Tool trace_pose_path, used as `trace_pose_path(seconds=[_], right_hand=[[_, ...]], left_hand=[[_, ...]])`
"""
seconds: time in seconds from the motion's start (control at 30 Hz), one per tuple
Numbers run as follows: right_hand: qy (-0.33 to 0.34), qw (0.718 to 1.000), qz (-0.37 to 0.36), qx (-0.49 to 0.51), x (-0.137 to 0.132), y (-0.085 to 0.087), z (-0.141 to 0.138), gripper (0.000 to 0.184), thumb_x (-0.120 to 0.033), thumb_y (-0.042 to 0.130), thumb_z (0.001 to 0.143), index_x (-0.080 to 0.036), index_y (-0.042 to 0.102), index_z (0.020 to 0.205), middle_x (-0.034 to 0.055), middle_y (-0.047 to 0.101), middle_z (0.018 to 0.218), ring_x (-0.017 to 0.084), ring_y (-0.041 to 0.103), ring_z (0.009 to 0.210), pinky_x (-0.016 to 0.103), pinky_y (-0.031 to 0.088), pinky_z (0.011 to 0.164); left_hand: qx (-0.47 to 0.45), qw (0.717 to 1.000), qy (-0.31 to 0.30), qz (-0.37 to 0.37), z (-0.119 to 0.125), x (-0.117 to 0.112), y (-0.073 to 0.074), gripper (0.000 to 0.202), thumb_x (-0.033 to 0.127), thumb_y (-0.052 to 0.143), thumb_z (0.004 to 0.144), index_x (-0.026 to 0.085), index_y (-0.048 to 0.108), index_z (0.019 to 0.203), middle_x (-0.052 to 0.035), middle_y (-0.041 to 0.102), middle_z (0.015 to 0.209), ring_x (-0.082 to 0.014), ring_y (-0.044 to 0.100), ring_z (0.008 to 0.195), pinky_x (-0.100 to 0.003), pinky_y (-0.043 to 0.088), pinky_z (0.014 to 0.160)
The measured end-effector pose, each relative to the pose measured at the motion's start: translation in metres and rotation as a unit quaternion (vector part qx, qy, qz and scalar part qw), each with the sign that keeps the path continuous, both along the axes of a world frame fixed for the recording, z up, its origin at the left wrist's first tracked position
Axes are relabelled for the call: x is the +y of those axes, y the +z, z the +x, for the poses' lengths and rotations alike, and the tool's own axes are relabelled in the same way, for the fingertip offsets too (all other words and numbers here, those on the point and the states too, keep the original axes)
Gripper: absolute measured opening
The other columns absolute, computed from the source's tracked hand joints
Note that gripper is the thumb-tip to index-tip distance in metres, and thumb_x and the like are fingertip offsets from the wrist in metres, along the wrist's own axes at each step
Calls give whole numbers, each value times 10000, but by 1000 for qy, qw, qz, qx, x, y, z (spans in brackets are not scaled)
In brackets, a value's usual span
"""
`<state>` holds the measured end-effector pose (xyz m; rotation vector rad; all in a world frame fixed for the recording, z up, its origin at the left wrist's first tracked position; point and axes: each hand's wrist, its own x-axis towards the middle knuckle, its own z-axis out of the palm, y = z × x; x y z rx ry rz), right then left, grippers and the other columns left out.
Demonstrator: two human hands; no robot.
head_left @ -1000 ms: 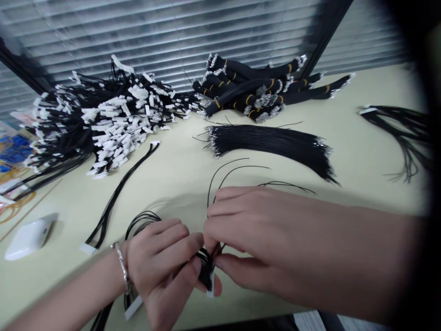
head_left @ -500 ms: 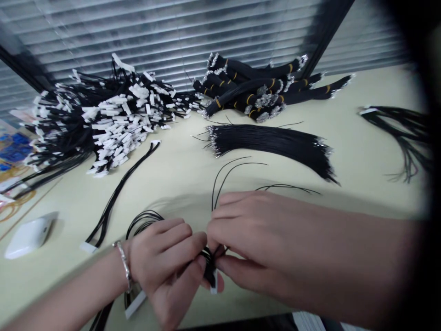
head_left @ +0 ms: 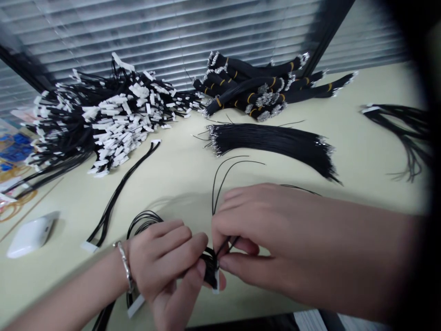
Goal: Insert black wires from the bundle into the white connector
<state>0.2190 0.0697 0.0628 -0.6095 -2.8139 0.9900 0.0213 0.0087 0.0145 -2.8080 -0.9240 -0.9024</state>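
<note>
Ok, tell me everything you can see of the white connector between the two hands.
The white connector is a small, flat, plastic-looking piece standing roughly upright just above the cream table. Only a narrow white strip shows. Thin black wires run into its top and arc away. The left hand pinches it from the left; the right hand grips wires at its top.

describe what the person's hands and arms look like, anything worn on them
Both hands are bare, no gloves, and both forearms are uncovered with no sleeves in view. The left hand has a thin silver bracelet at the wrist. The right hand shows no jewellery.
</note>
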Motion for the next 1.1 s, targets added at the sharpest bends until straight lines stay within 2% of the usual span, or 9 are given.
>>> trace_pose_path(seconds=[0.07,0.17,0.27,0.43,0.5,0.6,0.77,0.97,1.1], right_hand=[[-5,1000,-10,-8,1,0,0,158,-210,550,825,-207,579,670,-42,573,666,122,499,654,264,294,569],[-19,1000,6,-20,-1,-3,0,175,-182,543,811,-195,527,637,-42,552,657,121,474,633,273,286,569],[-4,1000,21,-3,-4,-9,-1,156,-161,539,820,-189,518,668,-36,552,696,125,472,682,276,302,611],[24,1000,4,19,-4,-12,-2,163,-131,539,795,-174,481,649,-50,532,663,101,448,638,251,282,556],[13,1000,11,15,-1,-7,-2,155,-124,545,791,-173,512,647,-52,535,646,95,456,626,245,287,557],[23,999,-13,-21,4,-1,-1,158,-150,533,807,-176,555,653,-39,573,647,101,495,636,244,307,571],[28,998,-57,-17,2,-4,-2,136,-166,536,780,-181,570,648,-42,591,648,92,508,621,222,305,542],[34,999,-14,-18,-2,-4,-6,169,-156,534,760,-175,522,592,-58,572,618,79,486,582,244,281,518],[45,998,-4,-36,-1,-1,-6,138,-197,555,802,-186,577,667,-32,629,709,117,542,674,275,305,554]], left_hand=[[4,1000,-2,2,-1,-1,0,299,77,311,928,102,581,801,-58,647,572,-151,575,455,-278,483,458],[0,998,-51,26,0,1,-4,274,4,330,863,87,572,765,-70,645,576,-163,570,471,-294,473,435],[-19,995,-85,47,2,0,-13,234,-37,370,770,115,532,695,-53,603,537,-167,521,443,-310,398,371],[-32,999,-17,21,4,-12,-25,266,-40,378,708,179,468,587,-9,488,505,-146,394,416,-312,251,362],[-17,999,-22,38,4,-14,-27,269,-15,379,717,186,464,560,0,459,489,-145,371,407,-319,229,356],[-46,994,-63,75,4,-13,-28,252,-1,390,712,183,469,559,-7,485,503,-144,393,396,-317,252,330],[-110,993,13,37,7,-15,-31,229,14,397,719,195,438,584,-15,515,528,-153,428,421,-327,339,365],[-80,993,-62,55,3,-11,-32,205,-19,409,670,170,461,610,-31,537,541,-143,437,415,-318,319,349],[-94,994,-34,32,4,-14,-32,224,-13,390,686,186,460,611,-28,545,525,-160,456,400,-319,349,332]])
